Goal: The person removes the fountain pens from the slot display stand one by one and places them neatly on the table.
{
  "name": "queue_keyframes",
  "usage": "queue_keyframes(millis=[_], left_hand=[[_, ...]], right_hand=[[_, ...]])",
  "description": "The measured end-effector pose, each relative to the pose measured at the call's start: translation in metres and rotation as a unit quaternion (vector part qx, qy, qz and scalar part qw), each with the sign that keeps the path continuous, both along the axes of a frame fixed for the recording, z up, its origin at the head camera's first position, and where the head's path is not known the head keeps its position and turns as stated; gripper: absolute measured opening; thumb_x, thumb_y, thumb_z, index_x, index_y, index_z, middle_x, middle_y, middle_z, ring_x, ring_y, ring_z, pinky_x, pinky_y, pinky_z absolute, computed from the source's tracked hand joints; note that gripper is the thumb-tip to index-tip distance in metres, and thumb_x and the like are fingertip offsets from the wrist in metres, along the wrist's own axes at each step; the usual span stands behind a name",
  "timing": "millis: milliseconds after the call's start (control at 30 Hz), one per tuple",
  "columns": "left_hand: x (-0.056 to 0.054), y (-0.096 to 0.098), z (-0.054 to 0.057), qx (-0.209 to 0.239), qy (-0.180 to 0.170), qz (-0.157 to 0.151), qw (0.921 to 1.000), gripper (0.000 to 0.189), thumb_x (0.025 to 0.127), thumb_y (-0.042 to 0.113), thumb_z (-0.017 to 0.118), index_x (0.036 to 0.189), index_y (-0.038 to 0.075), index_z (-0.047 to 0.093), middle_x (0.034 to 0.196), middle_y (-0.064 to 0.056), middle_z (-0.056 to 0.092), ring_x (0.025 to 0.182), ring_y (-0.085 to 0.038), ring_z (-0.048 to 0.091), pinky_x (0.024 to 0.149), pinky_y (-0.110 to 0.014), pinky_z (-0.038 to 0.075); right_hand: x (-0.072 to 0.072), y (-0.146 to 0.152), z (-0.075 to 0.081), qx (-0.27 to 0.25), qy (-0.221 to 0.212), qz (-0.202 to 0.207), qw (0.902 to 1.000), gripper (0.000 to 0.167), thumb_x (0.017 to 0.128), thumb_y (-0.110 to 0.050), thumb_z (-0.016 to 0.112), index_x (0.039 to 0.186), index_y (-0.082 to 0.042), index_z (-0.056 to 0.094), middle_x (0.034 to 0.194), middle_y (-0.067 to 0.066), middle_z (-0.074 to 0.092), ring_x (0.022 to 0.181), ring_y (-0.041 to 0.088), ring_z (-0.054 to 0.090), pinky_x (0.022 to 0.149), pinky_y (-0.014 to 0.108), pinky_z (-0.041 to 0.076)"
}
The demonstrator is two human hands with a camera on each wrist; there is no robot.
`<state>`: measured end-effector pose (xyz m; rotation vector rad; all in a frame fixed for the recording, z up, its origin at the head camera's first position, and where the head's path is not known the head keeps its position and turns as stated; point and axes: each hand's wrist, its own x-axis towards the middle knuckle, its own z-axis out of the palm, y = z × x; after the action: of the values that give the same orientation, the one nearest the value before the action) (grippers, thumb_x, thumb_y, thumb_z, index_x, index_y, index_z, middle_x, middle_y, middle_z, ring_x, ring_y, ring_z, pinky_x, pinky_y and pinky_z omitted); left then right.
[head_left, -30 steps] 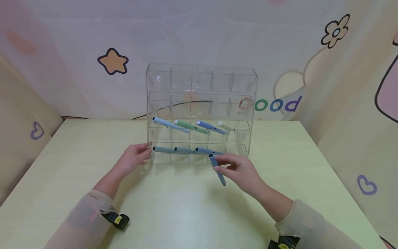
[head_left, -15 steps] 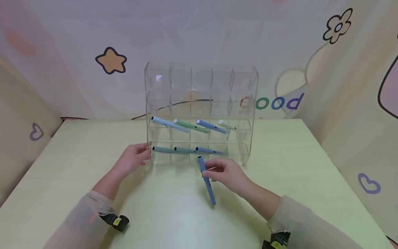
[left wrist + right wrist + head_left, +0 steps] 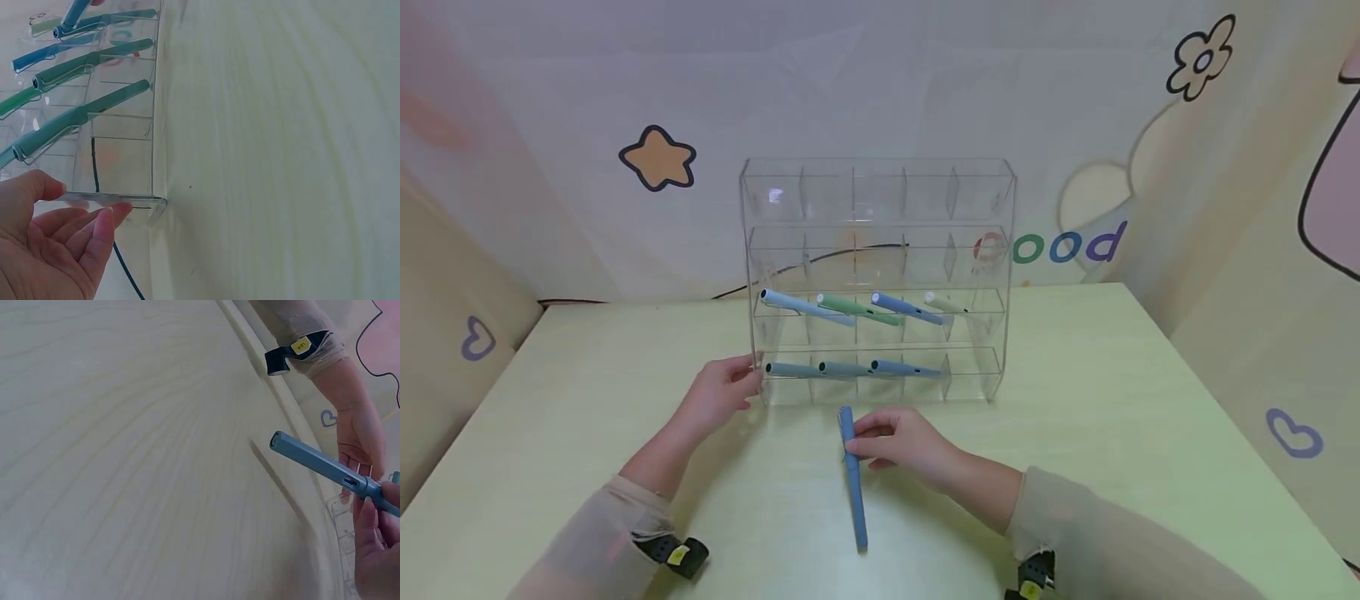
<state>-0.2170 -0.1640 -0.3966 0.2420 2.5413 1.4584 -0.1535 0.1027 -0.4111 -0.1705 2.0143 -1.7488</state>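
A clear acrylic pen rack (image 3: 1009, 250) with tiered compartments stands on the table. My left hand (image 3: 718, 398) holds its left side panel, and in the left wrist view thumb and fingers lie on either side of the panel's edge (image 3: 150, 200). My right hand (image 3: 906, 443) pinches a blue pen (image 3: 854, 496) in front of the rack; the pen points toward me. The right wrist view shows this pen (image 3: 319, 464) raised off the table, with its clip hidden. In the rack's lowest tier lie a teal pen (image 3: 792, 370), a grey-green pen (image 3: 842, 369) and a blue pen (image 3: 902, 367).
One tier higher rest a light blue pen (image 3: 808, 308), a green pen (image 3: 859, 309), a darker blue pen (image 3: 906, 308) and a pale pen (image 3: 946, 303). A printed cloth (image 3: 880, 100) hangs behind the pale table (image 3: 1075, 375).
My right hand has moved left and toward me with the blue pen, away from the rack's lower right. The pen has swung to point more toward me. My left hand stays on the rack.
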Motion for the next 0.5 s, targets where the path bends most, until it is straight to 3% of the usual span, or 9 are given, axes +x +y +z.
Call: queue_keyframes(millis=[233,500], left_hand=[[-0.001,0.0,0.0,0.001,0.001,0.006,1.0,0.048,0.095,0.016,0.046,0.136,-0.009,0.039,0.12,-0.026,0.057,0.103,-0.035,0.059,0.075,-0.036,0.054],[0.003,0.001,-0.001,-0.011,0.0,0.008,0.9999,0.048,0.096,0.017,0.046,0.136,-0.007,0.04,0.12,-0.025,0.057,0.1,-0.034,0.059,0.076,-0.036,0.053]], right_hand=[[-0.002,-0.021,-0.01,-0.002,-0.03,0.009,0.9995,0.029,0.084,-0.008,0.068,0.109,0.005,0.061,0.089,0.009,0.07,0.077,0.017,0.067,0.068,0.03,0.053],[-0.001,-0.042,-0.014,0.009,-0.007,0.031,0.9994,0.049,0.081,-0.003,0.07,0.127,-0.002,0.053,0.088,0.008,0.062,0.065,0.015,0.062,0.061,0.029,0.055]])
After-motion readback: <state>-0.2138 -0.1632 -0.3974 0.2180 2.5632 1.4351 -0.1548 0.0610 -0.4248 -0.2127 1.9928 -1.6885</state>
